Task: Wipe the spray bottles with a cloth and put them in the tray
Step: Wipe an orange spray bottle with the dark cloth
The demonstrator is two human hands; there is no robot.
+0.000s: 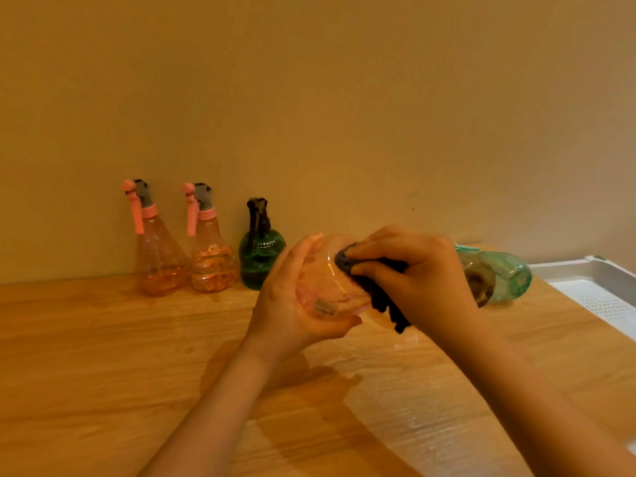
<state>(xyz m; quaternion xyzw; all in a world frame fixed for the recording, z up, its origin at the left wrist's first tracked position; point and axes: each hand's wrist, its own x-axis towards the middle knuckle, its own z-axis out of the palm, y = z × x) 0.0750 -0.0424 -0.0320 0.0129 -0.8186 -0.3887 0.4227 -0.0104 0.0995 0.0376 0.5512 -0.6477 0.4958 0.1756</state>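
Two bare hands work above a wooden table: the left hand curls around a clear pink spray bottle, held off the surface, while the right hand grips a dark cloth and presses it against the bottle's side. Behind the right hand a pale green bottle lies on its side, just beside a white tray at the right edge. Farther back, along the wall, two pink bottles and a dark green bottle stand upright
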